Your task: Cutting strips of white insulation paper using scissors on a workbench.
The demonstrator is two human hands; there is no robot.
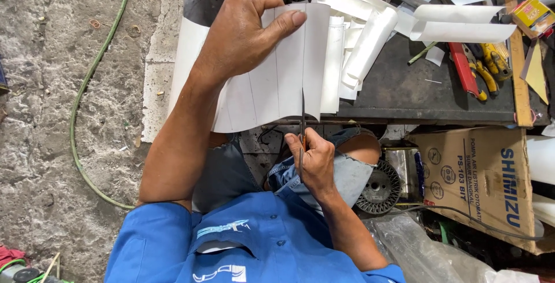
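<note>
1. Left hand pinches the white, line-marked paper sheet, held up over the lap.
2. Right hand grips thin scissors, blades at sheet's lower edge.
3. Cutting step, judging by pose; next move needs blades kept along the pencil line.

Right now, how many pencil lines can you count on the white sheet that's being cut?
3 on the white sheet: one left, running up to the left hand, one middle, and one right, where the scissors in the right hand cut. The left hand may hide more.
</note>
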